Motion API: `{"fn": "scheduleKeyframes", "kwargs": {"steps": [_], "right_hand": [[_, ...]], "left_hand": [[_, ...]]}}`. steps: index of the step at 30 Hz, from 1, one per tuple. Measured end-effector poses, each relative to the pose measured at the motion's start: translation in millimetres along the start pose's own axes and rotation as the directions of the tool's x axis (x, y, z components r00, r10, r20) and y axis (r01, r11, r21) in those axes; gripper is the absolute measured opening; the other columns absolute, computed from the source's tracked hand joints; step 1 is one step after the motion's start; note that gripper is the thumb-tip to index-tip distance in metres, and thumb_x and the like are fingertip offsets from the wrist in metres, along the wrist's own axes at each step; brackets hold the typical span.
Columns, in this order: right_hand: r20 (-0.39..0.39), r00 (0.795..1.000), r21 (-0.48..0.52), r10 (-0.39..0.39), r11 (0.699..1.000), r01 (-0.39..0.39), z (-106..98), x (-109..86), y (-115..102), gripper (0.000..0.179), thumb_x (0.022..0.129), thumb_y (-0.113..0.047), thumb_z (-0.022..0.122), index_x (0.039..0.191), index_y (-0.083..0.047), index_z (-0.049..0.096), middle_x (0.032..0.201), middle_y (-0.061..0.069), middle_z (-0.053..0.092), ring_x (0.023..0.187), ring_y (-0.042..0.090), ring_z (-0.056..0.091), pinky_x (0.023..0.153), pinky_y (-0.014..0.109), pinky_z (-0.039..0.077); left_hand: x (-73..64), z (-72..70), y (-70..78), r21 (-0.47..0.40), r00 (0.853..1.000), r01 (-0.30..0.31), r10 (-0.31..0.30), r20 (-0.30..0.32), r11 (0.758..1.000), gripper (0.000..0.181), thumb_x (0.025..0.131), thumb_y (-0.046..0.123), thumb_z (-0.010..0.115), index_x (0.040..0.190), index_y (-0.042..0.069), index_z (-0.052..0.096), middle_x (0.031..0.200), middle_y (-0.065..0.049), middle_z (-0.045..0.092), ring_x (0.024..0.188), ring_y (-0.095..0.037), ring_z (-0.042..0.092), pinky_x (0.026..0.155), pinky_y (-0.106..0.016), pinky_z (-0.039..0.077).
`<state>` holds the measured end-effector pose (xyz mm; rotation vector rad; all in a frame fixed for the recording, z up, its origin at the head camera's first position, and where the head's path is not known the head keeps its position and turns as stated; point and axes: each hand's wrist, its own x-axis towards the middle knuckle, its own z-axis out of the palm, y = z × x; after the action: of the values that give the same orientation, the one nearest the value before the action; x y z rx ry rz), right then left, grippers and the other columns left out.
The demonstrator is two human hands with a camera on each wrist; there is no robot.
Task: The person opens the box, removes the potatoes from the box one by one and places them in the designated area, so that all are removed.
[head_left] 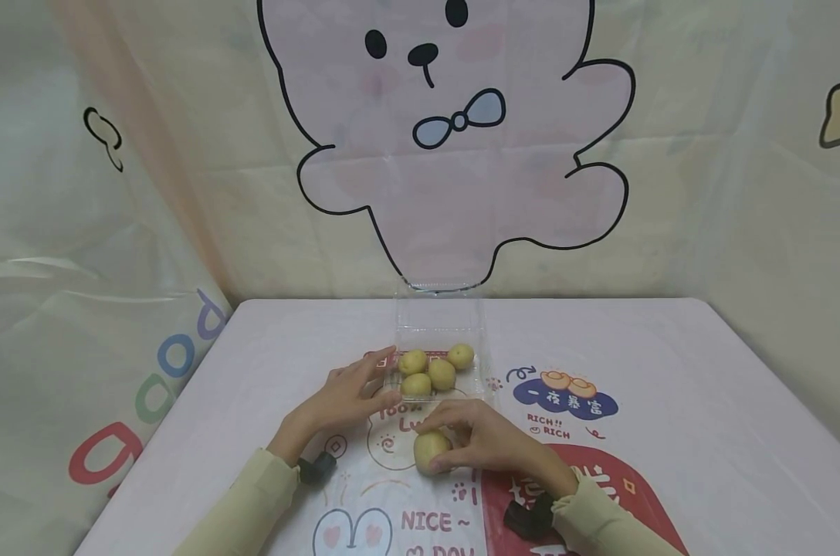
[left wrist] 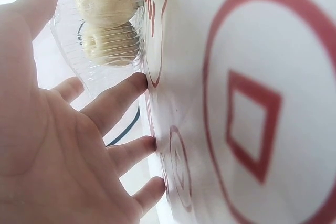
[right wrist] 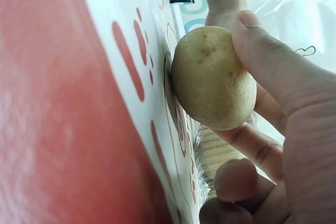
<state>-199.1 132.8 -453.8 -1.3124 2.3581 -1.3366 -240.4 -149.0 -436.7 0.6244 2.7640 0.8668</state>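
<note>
My right hand (head_left: 486,436) grips a small yellow potato (right wrist: 212,77) between thumb and fingers, just in front of a clear plastic box. Brown specks mark the potato's skin in the right wrist view. Several more potatoes (head_left: 442,374) lie inside the clear box (head_left: 477,380), whose lid (head_left: 439,313) stands raised at the back. Beside the box's left wall is my left hand (head_left: 350,394), its fingers spread and fairly straight. In the left wrist view, some of those fingertips (left wrist: 139,81) rest on the tabletop; whether the thumb touches the box is hard to tell.
The white table (head_left: 288,332) carries a printed cover with a red patch (head_left: 601,494) at front right. A cartoon-print curtain (head_left: 434,185) hangs behind its far edge. Dark wrist mounts (head_left: 318,468) sit on both wrists.
</note>
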Motion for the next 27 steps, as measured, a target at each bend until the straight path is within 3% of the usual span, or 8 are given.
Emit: {"fn": "scheduleKeyframes", "kwargs": {"steps": [14, 27], "right_hand": [[0.009, 1.0, -0.013, 0.03, 0.999, -0.03, -1.3, -0.6, -2.7, 0.048, 0.083, -0.041, 0.082, 0.125, -0.019, 0.073, 0.113, -0.01, 0.074, 0.088, 0.007, 0.06, 0.073, 0.021, 0.05], [0.004, 1.0, -0.106, 0.024, 0.994, -0.023, -5.6, -0.7, -9.2, 0.048, 0.081, -0.042, 0.084, 0.122, -0.019, 0.074, 0.118, -0.01, 0.074, 0.111, 0.005, 0.066, 0.099, 0.03, 0.053]], "left_hand": [[0.5, 0.1, 0.0, -0.003, 1.0, 0.004, -0.004, 0.005, 1.0, 0.085, 0.093, 0.068, 0.059, 0.162, 0.038, 0.02, 0.153, -0.004, 0.055, 0.155, -0.034, 0.029, 0.122, -0.065, 0.017], [-0.1, 0.4, 0.4, -0.012, 1.0, -0.002, 0.002, 0.004, 1.0, 0.085, 0.093, 0.065, 0.06, 0.162, 0.036, 0.021, 0.152, -0.006, 0.056, 0.156, -0.034, 0.027, 0.122, -0.066, 0.017]]}}
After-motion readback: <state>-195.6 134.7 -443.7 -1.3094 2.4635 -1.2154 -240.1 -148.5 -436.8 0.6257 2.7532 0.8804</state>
